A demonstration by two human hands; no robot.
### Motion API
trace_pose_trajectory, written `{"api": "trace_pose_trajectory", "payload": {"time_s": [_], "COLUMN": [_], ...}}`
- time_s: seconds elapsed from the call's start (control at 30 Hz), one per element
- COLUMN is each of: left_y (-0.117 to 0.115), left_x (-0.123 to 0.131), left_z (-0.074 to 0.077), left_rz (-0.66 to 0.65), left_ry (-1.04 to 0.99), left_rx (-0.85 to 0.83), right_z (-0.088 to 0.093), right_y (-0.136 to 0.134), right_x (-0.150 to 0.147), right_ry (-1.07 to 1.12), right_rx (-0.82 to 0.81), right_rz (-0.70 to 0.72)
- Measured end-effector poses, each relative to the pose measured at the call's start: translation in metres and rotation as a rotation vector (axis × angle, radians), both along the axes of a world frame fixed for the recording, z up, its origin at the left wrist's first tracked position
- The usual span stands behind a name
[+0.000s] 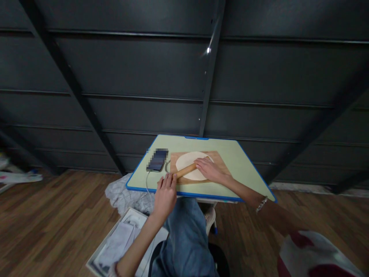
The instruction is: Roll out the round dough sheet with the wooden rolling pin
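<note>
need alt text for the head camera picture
A left hand and right hand rest on a rolling pin across flat, round dough on a wooden board; a phone lies to the left on the pale, blue-edged table.

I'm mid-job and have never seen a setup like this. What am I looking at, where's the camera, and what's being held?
There is no machine here: a person works with two bare hands. The one picture comes from a camera worn on the head, looking forward and down. The left hand and right hand lie over the ends of a rolling pin; how tightly they grip isn't clear. It crosses a pale, flat round, probably dough, on a wooden board. All this is on a blue-edged table, with a phone left of the board.
</note>
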State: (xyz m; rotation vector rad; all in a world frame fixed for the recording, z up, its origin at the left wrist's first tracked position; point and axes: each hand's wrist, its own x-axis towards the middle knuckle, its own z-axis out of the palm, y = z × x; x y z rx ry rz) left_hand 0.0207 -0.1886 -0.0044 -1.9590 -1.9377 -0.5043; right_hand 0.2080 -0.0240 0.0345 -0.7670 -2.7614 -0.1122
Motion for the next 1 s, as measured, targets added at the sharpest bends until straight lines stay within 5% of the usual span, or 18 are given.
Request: {"api": "trace_pose_trajectory", "payload": {"time_s": [0.27,0.6,1.0], "left_y": [0.058,0.152,0.224], "left_x": [0.018,-0.02,-0.061], "left_z": [0.006,0.017,0.026], "left_rz": [0.083,0.279,0.29], "left_ry": [0.055,0.004,-0.194], "left_rx": [-0.035,-0.126,-0.423], "right_z": [-0.023,-0.021,-0.019], "right_y": [0.011,0.081,0.154], "right_x": [-0.01,-0.072,-0.118], "right_ry": [0.033,0.031,0.027], "right_rx": [-0.135,-0.074,-0.374], "right_rz": [-0.101,-0.207,-0.339]}}
